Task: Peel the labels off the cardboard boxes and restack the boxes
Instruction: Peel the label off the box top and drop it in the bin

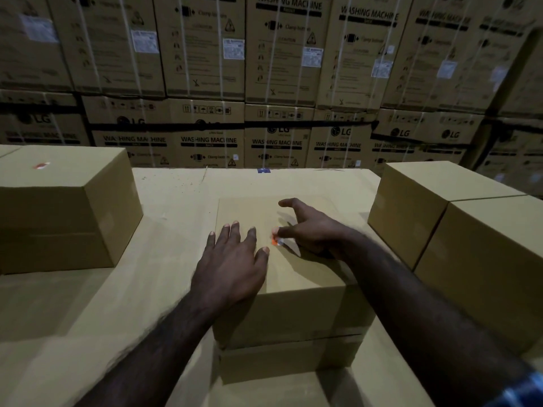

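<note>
Centre: plain cardboard box stacked on a second box, on a broad cardboard surface. Left hand flat on the lid, fingers spread and relaxed. Right hand just beside at 3 o'clock, index finger extended; whether thumb and finger pinch the orange-and-white label cannot be told. At 9 o'clock: box bearing an orange label. At 3 o'clock: two boxes side by side. At 12 o'clock: wall of washing machine cartons.
</note>
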The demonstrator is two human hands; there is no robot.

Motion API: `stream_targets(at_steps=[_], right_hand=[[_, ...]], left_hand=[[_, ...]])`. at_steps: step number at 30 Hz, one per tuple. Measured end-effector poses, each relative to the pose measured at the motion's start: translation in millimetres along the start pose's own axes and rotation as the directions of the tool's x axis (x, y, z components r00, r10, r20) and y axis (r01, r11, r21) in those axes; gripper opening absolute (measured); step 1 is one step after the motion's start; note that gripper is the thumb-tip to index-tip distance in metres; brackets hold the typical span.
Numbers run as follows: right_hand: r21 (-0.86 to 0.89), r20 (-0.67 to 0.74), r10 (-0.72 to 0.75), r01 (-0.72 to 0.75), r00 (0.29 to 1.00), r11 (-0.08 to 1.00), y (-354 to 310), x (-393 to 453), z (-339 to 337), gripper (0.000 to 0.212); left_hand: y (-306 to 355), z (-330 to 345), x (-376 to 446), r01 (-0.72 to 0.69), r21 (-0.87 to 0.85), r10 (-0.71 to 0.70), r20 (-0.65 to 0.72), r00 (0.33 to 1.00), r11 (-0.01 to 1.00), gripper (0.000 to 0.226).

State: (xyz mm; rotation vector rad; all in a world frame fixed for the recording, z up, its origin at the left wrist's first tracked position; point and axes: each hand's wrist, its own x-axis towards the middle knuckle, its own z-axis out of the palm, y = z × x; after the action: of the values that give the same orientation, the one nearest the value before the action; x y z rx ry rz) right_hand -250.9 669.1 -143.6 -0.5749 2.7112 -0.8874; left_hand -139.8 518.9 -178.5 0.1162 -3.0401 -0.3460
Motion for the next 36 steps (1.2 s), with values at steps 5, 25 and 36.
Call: stream_targets(at_steps=[5,25,36], right_hand=[[-0.051,-0.076,-0.12,0.116,0.99,0.992,3.3,-22.4,-3.6,0.072],[-0.361,-0.083,-0.188,0.146,0.979,0.921,-20.2,-22.1,-2.2,0.049],[-0.292,-0.048,-0.182,0.16,0.982,0.943,-13.6,-26.8,-9.3,0.056]], left_hand=[[0.2,-0.3,-1.2,0.003,-0.009,-0.003,-0.006,1.0,1.0,0.062],[-1.5,1.0,0.0,-0.008,-0.011,0.008,-0.012,1.0,1.0,0.062],[-0.1,-1.8,-1.8,-0.006,-0.011,0.006,0.003,1.0,1.0,0.062]])
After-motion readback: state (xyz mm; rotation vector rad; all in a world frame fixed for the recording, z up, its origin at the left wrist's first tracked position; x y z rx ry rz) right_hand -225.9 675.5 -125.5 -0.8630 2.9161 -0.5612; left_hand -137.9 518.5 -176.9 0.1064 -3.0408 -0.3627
